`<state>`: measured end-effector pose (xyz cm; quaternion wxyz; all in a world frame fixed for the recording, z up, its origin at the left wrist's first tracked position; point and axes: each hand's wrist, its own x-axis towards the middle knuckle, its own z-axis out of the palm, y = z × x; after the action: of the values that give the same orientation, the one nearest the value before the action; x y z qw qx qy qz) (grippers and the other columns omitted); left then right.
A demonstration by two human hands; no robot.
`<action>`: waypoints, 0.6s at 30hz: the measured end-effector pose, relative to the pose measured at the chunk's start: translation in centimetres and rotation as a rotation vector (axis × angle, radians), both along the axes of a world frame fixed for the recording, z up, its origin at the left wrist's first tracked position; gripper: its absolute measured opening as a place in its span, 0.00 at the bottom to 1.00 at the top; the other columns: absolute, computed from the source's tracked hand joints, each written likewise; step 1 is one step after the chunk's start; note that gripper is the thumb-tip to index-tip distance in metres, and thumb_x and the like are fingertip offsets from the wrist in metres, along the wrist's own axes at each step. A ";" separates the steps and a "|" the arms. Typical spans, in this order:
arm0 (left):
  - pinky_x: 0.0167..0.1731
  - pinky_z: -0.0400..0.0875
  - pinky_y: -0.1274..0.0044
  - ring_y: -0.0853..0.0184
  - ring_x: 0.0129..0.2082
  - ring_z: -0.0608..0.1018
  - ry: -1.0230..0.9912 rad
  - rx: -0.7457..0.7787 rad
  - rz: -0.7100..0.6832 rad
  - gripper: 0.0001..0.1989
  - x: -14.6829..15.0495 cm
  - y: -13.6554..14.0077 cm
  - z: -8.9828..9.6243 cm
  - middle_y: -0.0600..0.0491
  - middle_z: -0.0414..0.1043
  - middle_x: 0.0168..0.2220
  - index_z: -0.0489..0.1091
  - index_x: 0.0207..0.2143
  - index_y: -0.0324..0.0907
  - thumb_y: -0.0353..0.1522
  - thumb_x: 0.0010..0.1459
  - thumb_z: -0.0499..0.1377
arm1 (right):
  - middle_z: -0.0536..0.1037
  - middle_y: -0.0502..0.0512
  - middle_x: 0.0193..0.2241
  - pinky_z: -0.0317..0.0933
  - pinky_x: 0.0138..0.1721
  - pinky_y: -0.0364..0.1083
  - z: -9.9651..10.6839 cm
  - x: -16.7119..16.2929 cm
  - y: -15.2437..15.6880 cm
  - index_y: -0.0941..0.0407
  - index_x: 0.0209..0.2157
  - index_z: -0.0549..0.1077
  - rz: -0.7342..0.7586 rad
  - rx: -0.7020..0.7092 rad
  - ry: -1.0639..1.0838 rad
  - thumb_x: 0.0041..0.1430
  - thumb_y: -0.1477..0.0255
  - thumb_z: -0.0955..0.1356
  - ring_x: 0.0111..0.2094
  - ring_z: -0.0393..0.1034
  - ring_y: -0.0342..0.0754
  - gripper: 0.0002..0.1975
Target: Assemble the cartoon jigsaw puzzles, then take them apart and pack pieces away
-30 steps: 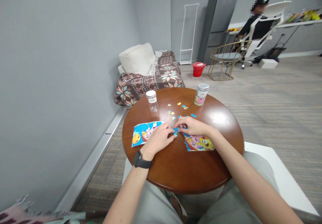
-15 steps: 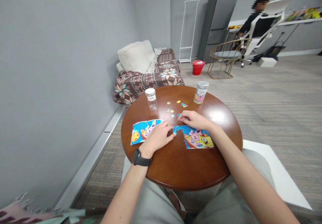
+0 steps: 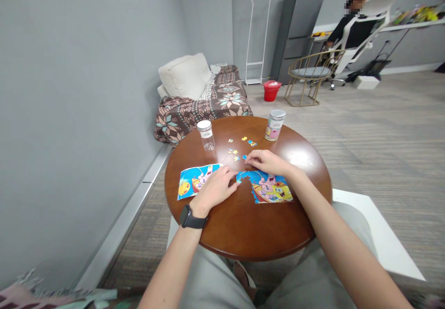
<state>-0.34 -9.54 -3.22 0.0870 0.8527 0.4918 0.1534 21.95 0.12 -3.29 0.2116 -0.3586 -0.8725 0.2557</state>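
Note:
The partly assembled jigsaw puzzle [image 3: 273, 188], a cartoon scene with a pink and a yellow figure, lies on the round table with a gap at its left side. My left hand [image 3: 219, 186] rests palm down with fingers stretched out, between the printed picture card [image 3: 189, 181] and the puzzle's upper left edge, covering part of the card. Above the puzzle's top edge, my right hand [image 3: 266, 161] has its fingers bent and drawn together at a small blue puzzle piece [image 3: 244, 157]. Several loose yellow and blue puzzle pieces [image 3: 235, 152] lie scattered beyond both hands.
On the brown table [image 3: 250, 235] stand a clear jar with a white lid [image 3: 207, 135] and a printed tin [image 3: 275, 125]. Past it are a blanket-covered sofa [image 3: 208, 110], a red bin [image 3: 271, 91], and a gold-framed chair [image 3: 309, 72]. A seated person [image 3: 342, 24] is at the far right.
The view has shifted slightly. More of the blue piece shows at my right fingertips, and that hand has hardly moved. My left hand stays in place beside the puzzle.

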 end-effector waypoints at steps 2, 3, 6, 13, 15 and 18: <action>0.45 0.68 0.69 0.62 0.43 0.73 -0.003 -0.005 0.002 0.11 0.0 0.0 0.0 0.49 0.71 0.41 0.72 0.45 0.40 0.35 0.64 0.56 | 0.80 0.55 0.32 0.62 0.34 0.43 0.0 0.0 0.0 0.58 0.37 0.79 0.004 0.011 -0.001 0.61 0.71 0.64 0.30 0.70 0.44 0.11; 0.45 0.68 0.69 0.62 0.43 0.73 -0.004 -0.008 0.002 0.11 0.0 0.0 0.0 0.49 0.70 0.40 0.72 0.45 0.41 0.35 0.64 0.56 | 0.80 0.55 0.32 0.62 0.34 0.43 0.0 0.0 0.0 0.58 0.37 0.79 -0.005 0.018 -0.002 0.61 0.71 0.64 0.30 0.70 0.44 0.11; 0.45 0.68 0.70 0.62 0.43 0.73 -0.016 -0.007 -0.001 0.09 -0.1 -0.1 0.1 0.50 0.70 0.40 0.70 0.44 0.41 0.34 0.63 0.56 | 0.80 0.56 0.33 0.63 0.38 0.43 -0.1 0.1 0.3 0.57 0.36 0.79 -0.124 0.059 -0.007 0.60 0.74 0.64 0.32 0.71 0.45 0.11; 0.43 0.68 0.70 0.62 0.42 0.72 -0.034 -0.002 0.005 0.05 -0.1 -0.1 0.2 0.51 0.70 0.39 0.67 0.40 0.42 0.33 0.63 0.56 | 0.77 0.56 0.34 0.65 0.41 0.45 -1.4 1.0 1.6 0.57 0.36 0.80 -0.456 0.127 0.014 0.55 0.75 0.67 0.33 0.71 0.46 0.10; 0.43 0.68 0.69 0.62 0.42 0.72 -0.031 -0.007 0.005 0.05 -0.1 -0.1 0.2 0.51 0.70 0.40 0.66 0.40 0.42 0.33 0.63 0.56 | 0.76 0.56 0.34 0.65 0.41 0.45 -1.7 1.1 1.8 0.56 0.38 0.80 -0.434 0.138 0.003 0.54 0.73 0.69 0.34 0.71 0.46 0.10; 0.44 0.68 0.69 0.62 0.43 0.72 -0.023 -0.014 0.002 0.05 -0.1 0.0 0.2 0.50 0.69 0.41 0.65 0.40 0.42 0.33 0.63 0.55 | 0.74 0.55 0.32 0.65 0.39 0.44 -1.9 1.3 1.8 0.56 0.37 0.80 -0.411 0.115 -0.052 0.52 0.69 0.71 0.32 0.70 0.46 0.10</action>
<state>-0.40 -9.59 -3.05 0.0982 0.8496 0.4928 0.1600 23.21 1.96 -5.22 0.2566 -0.5230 -0.7992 0.1476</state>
